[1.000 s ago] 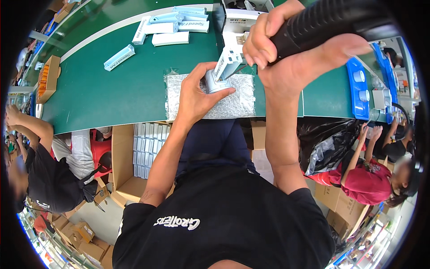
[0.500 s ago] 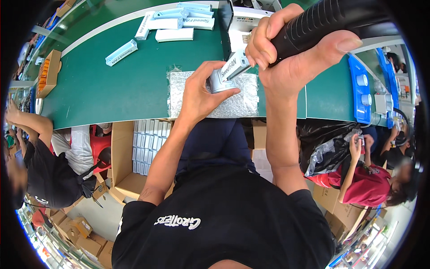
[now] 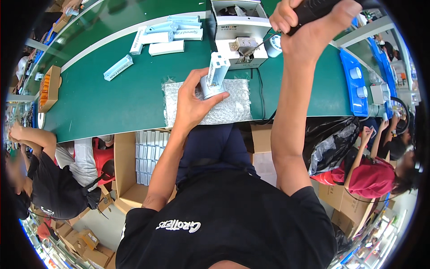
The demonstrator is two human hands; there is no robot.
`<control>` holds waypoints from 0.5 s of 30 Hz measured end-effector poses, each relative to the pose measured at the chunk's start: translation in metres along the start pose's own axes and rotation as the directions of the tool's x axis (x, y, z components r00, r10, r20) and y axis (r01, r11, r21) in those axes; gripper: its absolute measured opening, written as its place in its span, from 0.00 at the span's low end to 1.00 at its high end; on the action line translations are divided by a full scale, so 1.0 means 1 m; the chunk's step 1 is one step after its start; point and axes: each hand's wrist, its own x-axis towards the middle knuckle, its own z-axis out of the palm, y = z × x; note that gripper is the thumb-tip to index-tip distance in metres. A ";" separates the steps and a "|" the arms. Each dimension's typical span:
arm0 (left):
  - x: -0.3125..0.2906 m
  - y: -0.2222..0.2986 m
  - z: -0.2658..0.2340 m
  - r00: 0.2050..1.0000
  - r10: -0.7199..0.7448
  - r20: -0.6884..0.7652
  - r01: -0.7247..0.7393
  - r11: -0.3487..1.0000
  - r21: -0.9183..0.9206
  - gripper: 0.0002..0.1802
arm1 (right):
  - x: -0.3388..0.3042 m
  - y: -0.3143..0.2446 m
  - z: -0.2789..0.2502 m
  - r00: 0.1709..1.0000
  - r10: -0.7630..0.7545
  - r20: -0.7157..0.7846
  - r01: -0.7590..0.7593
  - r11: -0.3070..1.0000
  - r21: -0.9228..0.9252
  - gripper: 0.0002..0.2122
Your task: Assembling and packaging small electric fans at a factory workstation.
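My left hand [image 3: 191,99] is wrapped around the round base of a light blue plastic fan part [image 3: 218,67]. A tall housing rises from that base, tilted slightly to the right. Beneath it lies a sheet of bubble wrap [image 3: 236,104] on the green table. My right hand [image 3: 307,38], raised at the upper right, grips a black electric screwdriver [image 3: 311,12]. Its thin bit slants down left to the metal pick-up block [image 3: 245,46] on the front of a screw feeder [image 3: 239,28]. Whether a screw sits on the bit is too small to tell.
Several pale blue housings [image 3: 166,48] lie at the back left. A white round part [image 3: 274,45] stands beside the feeder. A blue tray [image 3: 354,89] with white cups is on the right. Below the table edge is a carton [image 3: 125,166] of parts. Co-workers sit on both sides.
The screwdriver has left the fan part and moved up and right, its bit now at the screw feeder. My left hand still holds the part, shifted slightly left in view.
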 end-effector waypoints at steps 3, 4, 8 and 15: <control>0.001 0.002 0.001 0.998 -0.052 0.021 0.053 0.998 -0.041 0.35 | 0.003 0.000 0.014 0.998 -0.006 -0.063 -0.009 0.969 -0.247 0.38; 0.000 0.003 -0.001 0.998 -0.058 0.015 0.059 0.998 -0.038 0.35 | 0.003 0.007 0.015 0.997 0.013 -0.078 -0.033 0.964 -0.262 0.38; -0.001 0.005 -0.005 0.998 -0.055 0.009 0.055 0.998 -0.013 0.35 | -0.001 0.013 0.021 0.993 0.091 -0.072 -0.107 0.959 -0.263 0.37; -0.001 0.003 -0.002 0.998 -0.059 0.012 0.059 0.998 -0.022 0.35 | -0.003 0.012 0.021 0.987 0.110 -0.114 -0.138 0.951 -0.277 0.38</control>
